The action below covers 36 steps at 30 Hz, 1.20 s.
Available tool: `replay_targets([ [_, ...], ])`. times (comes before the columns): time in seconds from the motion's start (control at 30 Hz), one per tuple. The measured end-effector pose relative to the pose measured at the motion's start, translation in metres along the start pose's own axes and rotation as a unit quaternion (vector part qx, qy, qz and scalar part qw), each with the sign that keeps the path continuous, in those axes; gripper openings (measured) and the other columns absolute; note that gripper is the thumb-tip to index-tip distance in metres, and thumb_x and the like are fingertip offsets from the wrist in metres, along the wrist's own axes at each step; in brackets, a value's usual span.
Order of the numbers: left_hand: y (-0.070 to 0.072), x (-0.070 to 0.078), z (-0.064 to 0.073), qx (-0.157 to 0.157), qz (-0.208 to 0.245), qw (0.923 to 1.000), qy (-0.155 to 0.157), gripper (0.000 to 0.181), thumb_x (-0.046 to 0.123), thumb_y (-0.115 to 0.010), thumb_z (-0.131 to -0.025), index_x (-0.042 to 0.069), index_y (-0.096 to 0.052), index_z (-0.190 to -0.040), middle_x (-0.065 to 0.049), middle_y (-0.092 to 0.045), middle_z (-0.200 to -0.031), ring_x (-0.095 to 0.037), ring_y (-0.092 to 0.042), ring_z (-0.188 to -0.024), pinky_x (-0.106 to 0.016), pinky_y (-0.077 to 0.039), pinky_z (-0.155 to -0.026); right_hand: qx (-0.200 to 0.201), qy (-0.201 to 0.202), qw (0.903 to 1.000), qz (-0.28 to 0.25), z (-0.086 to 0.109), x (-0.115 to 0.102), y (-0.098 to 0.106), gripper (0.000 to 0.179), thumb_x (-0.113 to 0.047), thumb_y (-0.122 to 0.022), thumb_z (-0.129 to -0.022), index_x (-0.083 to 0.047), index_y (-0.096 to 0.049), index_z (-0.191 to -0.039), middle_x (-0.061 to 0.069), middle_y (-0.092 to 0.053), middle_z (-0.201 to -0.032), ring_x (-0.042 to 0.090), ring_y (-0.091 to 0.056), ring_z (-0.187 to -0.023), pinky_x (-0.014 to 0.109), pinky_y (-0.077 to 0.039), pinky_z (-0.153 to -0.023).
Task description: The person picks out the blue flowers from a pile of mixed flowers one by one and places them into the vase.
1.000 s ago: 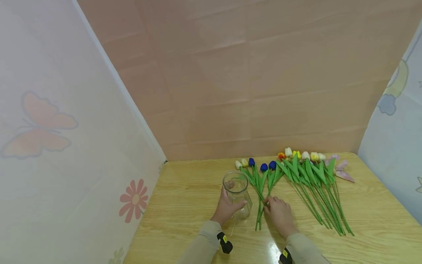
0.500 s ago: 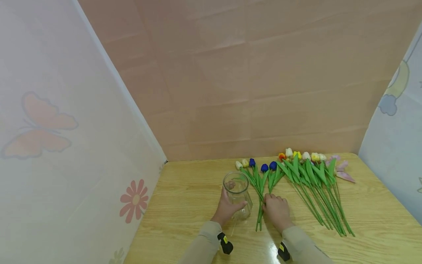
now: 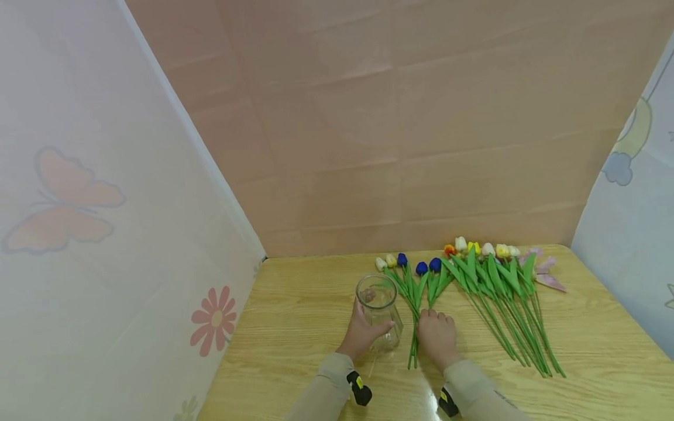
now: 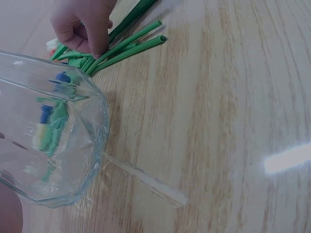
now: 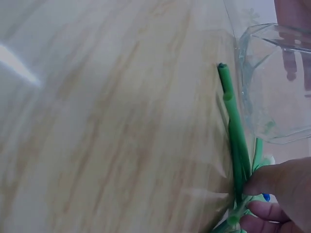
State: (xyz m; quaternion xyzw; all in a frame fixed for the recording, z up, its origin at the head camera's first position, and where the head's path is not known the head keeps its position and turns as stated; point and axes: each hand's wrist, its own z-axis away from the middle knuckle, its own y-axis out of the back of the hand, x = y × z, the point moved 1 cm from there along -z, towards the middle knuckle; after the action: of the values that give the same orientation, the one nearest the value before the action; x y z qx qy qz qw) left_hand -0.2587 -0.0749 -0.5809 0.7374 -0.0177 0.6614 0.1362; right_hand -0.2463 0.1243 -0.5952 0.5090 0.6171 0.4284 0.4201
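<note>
My left hand [image 3: 363, 332] grips a clear glass vase [image 3: 392, 334] with a wide round mouth, its thumb across the near side. Just right of the vase lies a small bunch of artificial tulips [image 3: 416, 292] with white, yellow and blue heads, green stems crossing. Over those stems is my right hand [image 3: 438, 338], fingers curled. In the right wrist view, its thumb [image 5: 265, 179] and fingers pinch green tulip stems [image 5: 235, 131], whose cut ends point away. The left wrist view shows faceted glass at the vase's base [image 4: 92, 150], beside the stems [image 4: 141, 46].
A larger bunch of tulips [image 3: 500, 280], white, yellow and orange, lies to the right on the wooden table [image 3: 295, 327]. Pink petals [image 3: 547, 273] stick out at its right end. A brown backdrop [image 3: 337, 146] rises behind, with patterned panels on both sides.
The right hand has shifted slightly left and its fingers have curled in closer on the tulip stems. The left hand and vase have stayed in place.
</note>
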Motion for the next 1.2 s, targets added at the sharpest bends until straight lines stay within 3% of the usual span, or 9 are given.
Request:
replay_targets([
  [0.3, 0.001, 0.001, -0.001, -0.002, -0.007, 1.0000, -0.003, 0.090, 0.035, -0.079, -0.081, 0.032, -0.020, -0.150, 0.005, -0.032, -0.151, -0.023, -0.022, -0.146, -0.058, -0.026, -0.112, -0.015, 0.004, 0.9999, 0.006, -0.001, -0.005, 0.010, 0.017, -0.012, -0.071, -0.081, -0.001, -0.061, -0.071, 0.010, -0.056, -0.069, 0.029, -0.057, -0.066, 0.043, -0.048, -0.062],
  [0.5, 0.002, 0.001, 0.000, -0.003, -0.006, 1.0000, -0.006, 0.086, 0.036, -0.079, -0.081, 0.035, -0.023, -0.147, 0.004, -0.033, -0.150, -0.023, -0.026, -0.143, -0.059, -0.026, -0.112, -0.043, -0.015, 0.9987, -0.023, -0.002, 0.000, 0.006, 0.024, -0.020, -0.072, -0.083, 0.002, -0.063, -0.087, 0.012, -0.061, -0.078, 0.030, -0.060, -0.071, 0.046, -0.051, -0.066],
  [0.7, 0.002, 0.008, 0.003, -0.005, -0.007, 1.0000, -0.002, 0.090, 0.032, -0.077, -0.084, 0.030, -0.017, -0.151, 0.002, -0.030, -0.153, -0.026, -0.020, -0.146, -0.059, -0.023, -0.113, 0.027, -0.005, 0.9986, -0.046, -0.005, 0.003, 0.006, 0.032, -0.016, -0.070, -0.084, 0.005, -0.059, -0.105, 0.009, -0.059, -0.066, 0.025, -0.056, -0.055, 0.042, -0.047, -0.054],
  [0.87, 0.002, 0.018, 0.007, -0.007, 0.007, 0.9999, -0.004, 0.093, 0.026, -0.077, -0.084, 0.026, -0.014, -0.153, -0.001, -0.029, -0.154, -0.029, -0.016, -0.147, -0.060, -0.022, -0.113, 0.062, -0.008, 0.9948, -0.081, -0.008, 0.004, 0.010, 0.028, -0.012, -0.070, -0.085, 0.000, -0.062, -0.109, 0.000, -0.052, -0.053, 0.015, -0.046, -0.044, 0.037, -0.042, -0.049],
  [1.07, 0.001, 0.009, 0.004, -0.004, -0.003, 0.9998, 0.017, 0.099, 0.034, -0.077, -0.083, 0.035, -0.007, -0.153, 0.000, -0.021, -0.158, -0.030, -0.012, -0.149, -0.059, -0.026, -0.112, 0.091, -0.003, 0.9886, -0.120, -0.010, 0.007, 0.021, 0.024, -0.015, -0.073, -0.085, -0.005, -0.069, -0.106, 0.003, -0.062, -0.063, 0.015, -0.050, -0.046, 0.038, -0.045, -0.049],
  [1.2, 0.001, 0.004, 0.003, -0.009, 0.002, 0.9995, 0.032, 0.106, 0.038, -0.078, -0.082, 0.032, 0.000, -0.155, -0.004, -0.011, -0.161, -0.033, -0.008, -0.149, -0.060, -0.026, -0.112, 0.128, 0.011, 0.9816, -0.141, -0.008, 0.014, 0.023, 0.023, -0.016, -0.074, -0.085, -0.006, -0.072, -0.106, 0.006, -0.069, -0.078, 0.012, -0.054, -0.052, 0.034, -0.047, -0.051],
])
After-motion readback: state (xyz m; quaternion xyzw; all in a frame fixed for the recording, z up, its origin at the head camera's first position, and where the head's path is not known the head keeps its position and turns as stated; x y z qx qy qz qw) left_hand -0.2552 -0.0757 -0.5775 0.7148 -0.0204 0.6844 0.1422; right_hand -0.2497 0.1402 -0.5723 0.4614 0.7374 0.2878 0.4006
